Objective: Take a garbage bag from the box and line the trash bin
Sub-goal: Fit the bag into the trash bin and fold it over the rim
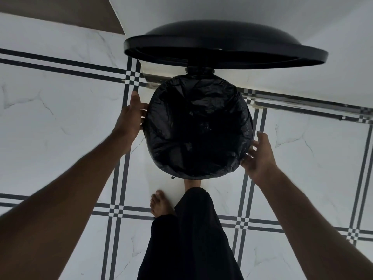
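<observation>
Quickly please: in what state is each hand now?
Left hand: open, fingers against the black plastic garbage bag at the round bin's rim.
Right hand: open, touching the bag's edge.

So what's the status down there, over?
Left hand and right hand on the bin's sides. Garbage bag over the rim. Lid up, nothing blocking.
</observation>
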`<state>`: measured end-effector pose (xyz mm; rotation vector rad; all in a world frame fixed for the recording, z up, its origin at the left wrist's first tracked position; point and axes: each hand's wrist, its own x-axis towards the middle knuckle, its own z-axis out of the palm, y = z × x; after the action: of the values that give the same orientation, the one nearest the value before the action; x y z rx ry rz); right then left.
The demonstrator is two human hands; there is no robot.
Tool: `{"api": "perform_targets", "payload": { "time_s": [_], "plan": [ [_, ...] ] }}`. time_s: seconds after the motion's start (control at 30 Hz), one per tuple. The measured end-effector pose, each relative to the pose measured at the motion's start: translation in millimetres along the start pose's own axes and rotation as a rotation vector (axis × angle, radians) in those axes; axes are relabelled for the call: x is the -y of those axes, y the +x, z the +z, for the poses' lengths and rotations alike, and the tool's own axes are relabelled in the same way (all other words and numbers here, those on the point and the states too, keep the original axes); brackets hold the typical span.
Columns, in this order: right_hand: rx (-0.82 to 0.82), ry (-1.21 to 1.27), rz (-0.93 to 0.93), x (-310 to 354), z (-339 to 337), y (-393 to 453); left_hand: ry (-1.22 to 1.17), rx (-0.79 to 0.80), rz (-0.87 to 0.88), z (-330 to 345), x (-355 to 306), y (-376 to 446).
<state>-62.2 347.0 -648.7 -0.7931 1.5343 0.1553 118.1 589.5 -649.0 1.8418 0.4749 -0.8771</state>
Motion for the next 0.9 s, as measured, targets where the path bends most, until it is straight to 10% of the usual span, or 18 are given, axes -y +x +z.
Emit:
{"api": "perform_targets", "payload": {
  "time_s": [0.4, 0.7, 0.9],
  "plan": [
    [-0.335, -0.291, -0.274, 5.5, -6.2, 3.4, -0.015, -0.172, 0.088, -0.5, -3.3, -5.7],
    [0.302, 0.283, -0.434, 102.0, 21.4, -92.4, -0.702, -0.026, 0.097, -3.8, -100.3, -78.5],
    [0.104, 0.107, -0.480, 106.8, 24.5, -132.4, -0.470, -0.211, 0.078, -0.7, -103.6, -115.3]
  ]
}}
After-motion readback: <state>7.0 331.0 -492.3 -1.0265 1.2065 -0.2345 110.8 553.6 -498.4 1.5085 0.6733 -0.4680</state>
